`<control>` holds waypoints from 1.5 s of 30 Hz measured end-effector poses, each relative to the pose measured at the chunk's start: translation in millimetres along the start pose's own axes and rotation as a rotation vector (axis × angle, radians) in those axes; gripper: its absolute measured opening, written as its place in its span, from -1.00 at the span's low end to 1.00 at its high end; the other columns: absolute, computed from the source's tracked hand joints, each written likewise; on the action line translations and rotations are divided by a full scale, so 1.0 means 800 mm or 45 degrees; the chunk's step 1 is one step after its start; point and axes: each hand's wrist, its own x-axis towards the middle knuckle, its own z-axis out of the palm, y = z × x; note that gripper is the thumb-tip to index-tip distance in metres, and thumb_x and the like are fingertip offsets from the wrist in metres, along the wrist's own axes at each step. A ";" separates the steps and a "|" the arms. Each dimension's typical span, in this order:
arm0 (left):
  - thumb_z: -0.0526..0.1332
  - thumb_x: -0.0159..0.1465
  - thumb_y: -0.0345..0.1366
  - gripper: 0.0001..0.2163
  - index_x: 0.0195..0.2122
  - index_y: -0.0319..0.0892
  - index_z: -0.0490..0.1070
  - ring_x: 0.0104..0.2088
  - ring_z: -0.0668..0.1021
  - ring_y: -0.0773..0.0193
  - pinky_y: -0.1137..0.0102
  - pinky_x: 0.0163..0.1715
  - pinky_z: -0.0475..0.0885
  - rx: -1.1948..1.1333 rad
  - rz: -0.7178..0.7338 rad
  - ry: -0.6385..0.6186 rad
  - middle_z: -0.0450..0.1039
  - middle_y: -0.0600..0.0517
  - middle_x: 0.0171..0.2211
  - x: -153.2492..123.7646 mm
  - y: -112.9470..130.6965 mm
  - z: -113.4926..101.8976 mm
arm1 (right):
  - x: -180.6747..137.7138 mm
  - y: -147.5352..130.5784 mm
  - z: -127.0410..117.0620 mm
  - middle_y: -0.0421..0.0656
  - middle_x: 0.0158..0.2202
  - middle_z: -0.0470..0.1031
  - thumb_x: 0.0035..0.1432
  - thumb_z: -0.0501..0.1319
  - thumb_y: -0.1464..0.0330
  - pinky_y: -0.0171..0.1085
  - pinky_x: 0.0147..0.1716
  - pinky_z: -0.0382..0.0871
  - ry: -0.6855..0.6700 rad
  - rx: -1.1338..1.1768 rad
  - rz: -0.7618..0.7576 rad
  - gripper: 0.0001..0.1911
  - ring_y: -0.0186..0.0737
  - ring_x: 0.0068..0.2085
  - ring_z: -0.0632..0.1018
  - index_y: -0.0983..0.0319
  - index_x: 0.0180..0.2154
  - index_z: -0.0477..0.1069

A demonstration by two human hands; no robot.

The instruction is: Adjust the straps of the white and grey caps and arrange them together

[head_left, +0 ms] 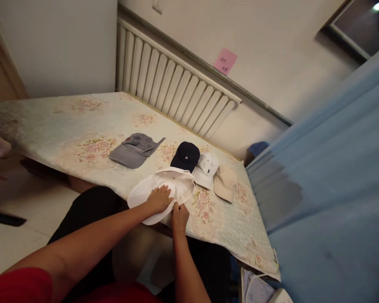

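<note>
A white wide-brimmed hat (142, 189) is tipped over at the front edge of the bed, with the inside of its crown facing me. My left hand (160, 198) lies on the inner side of the hat, fingers stretched out towards the crown. At the near rim, the fingers of my right hand (180, 219) are closed on the hat's edge. Just behind the hat sits a navy cap (186, 156). A white cap with a small dark emblem (206, 170) is beside it, then a beige cap (225, 183). Farther left lies a grey cap (134, 149), its strap sticking out.
The caps lie on a floral bed cover (66, 147). A radiator (177, 84) runs along the wall behind, with a pink note (225, 62) above it. A blue curtain (328, 176) hangs on the right. Below the bed's right corner is a pale box-like object (279, 296).
</note>
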 end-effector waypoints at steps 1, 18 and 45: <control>-0.08 0.37 -0.15 -0.51 0.24 -0.28 0.20 0.34 0.10 0.01 0.08 0.26 0.01 0.002 -0.006 0.002 0.07 -0.22 0.33 0.001 -0.002 0.000 | 0.003 -0.003 -0.003 -0.13 -0.58 0.48 0.13 0.00 0.24 -0.27 -0.45 0.16 0.014 -0.007 -0.004 -0.65 -0.21 -0.49 0.37 0.20 -0.60 0.38; -0.06 0.36 -0.16 -0.51 0.29 -0.18 0.15 0.37 0.00 0.04 0.05 0.28 -0.08 -0.010 -0.006 0.030 -0.01 -0.14 0.36 -0.004 -0.014 0.008 | -0.020 -0.002 -0.021 -0.33 -0.64 0.24 0.10 0.12 0.20 -0.35 -0.52 0.14 -0.077 0.035 -0.131 -0.72 -0.32 -0.54 0.27 0.19 -0.57 0.31; -0.06 0.34 -0.13 -0.48 0.31 -0.18 0.10 0.38 -0.04 0.06 0.04 0.28 -0.15 -0.027 -0.042 0.054 -0.06 -0.13 0.38 0.008 -0.021 0.017 | -0.047 0.026 -0.034 -0.10 -0.45 0.58 0.04 0.13 0.25 -0.28 -0.40 0.32 -0.130 0.123 0.047 -0.74 -0.16 -0.41 0.48 0.26 -0.39 0.51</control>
